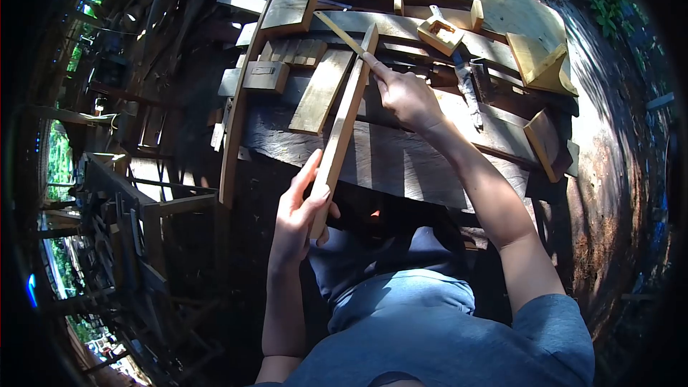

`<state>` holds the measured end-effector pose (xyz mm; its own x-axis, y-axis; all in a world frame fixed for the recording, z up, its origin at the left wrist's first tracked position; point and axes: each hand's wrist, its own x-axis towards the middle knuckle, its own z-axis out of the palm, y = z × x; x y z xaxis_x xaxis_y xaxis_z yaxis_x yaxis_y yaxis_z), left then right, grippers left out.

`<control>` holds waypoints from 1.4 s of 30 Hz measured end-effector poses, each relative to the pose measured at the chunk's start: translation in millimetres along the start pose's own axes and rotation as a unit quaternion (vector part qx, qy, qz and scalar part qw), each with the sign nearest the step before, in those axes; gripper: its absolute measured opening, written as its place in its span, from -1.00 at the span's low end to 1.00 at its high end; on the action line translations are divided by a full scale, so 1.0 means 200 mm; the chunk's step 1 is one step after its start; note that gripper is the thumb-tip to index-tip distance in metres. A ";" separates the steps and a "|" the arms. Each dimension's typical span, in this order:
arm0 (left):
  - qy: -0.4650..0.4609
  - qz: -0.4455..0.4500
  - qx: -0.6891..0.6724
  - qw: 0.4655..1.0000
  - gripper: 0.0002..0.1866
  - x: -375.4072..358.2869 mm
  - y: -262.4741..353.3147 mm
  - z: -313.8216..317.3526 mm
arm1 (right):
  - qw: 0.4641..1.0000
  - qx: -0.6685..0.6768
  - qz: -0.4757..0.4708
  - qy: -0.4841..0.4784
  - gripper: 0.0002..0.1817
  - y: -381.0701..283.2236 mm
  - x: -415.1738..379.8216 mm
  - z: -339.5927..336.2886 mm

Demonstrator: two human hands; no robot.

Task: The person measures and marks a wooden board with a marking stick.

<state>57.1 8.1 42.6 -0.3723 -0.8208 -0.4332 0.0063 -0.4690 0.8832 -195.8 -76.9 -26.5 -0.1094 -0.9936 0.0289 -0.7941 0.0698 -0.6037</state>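
My left hand [294,209] is closed around the lower end of a long, squared wooden strip [345,116]. The strip slants up and away over the workbench [401,161]. Near the strip's far end, my right hand [408,99] has its fingers curled, with the index fingertip at the end of a thin yellowish stick [338,33]. That stick points up and left from the fingertip; its exact kind is not clear. A flat board [322,92] lies just left of the strip. Part of my right fingers' grip is hidden behind the hand.
A wooden block [288,8] and a smaller block [265,76] lie at the left. A hollowed wooden piece [440,34], angled wood pieces [537,61] and an upright board [545,145] stand at the right. A wooden frame [154,204] stands left of the bench.
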 end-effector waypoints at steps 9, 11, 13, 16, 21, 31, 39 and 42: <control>0.048 0.247 0.221 0.942 -0.43 -0.07 -0.05 0.08 | 1.000 0.018 0.018 -0.013 -0.42 -0.06 -0.10 -0.09; 0.042 0.251 0.253 0.933 -0.43 -0.06 -0.02 0.07 | 0.996 -0.069 -0.033 -0.045 -0.40 -0.10 -0.25 -0.03; 0.041 0.261 0.330 0.906 -0.43 -0.07 0.00 0.07 | 0.995 0.000 -0.097 0.007 -0.39 -0.16 -0.47 -0.03; 0.035 0.284 0.384 0.878 -0.42 -0.08 0.03 0.10 | 0.993 0.081 0.008 -0.081 -0.44 -0.18 -0.37 -0.16; 0.062 0.238 0.234 0.941 -0.45 -0.06 0.04 0.06 | 0.994 0.088 -0.034 0.052 -0.50 -0.04 -0.01 -0.04; 0.070 0.240 0.284 0.925 -0.46 -0.06 0.12 0.07 | 0.995 0.103 0.016 -0.006 -0.51 -0.07 -0.14 -0.08; 0.075 0.211 0.212 0.951 -0.43 -0.05 0.12 0.01 | 0.997 0.069 -0.015 -0.034 -0.40 -0.19 -0.33 -0.01; 0.070 0.214 0.208 0.952 -0.41 -0.05 0.12 0.01 | 0.995 0.079 -0.012 -0.055 -0.41 -0.15 -0.30 -0.02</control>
<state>58.4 5.6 68.7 -0.2917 -0.9564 -0.0113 -0.2494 0.0646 0.9662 -168.5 -19.2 -7.7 -0.0186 -0.9991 -0.0379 -0.6914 0.0402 -0.7213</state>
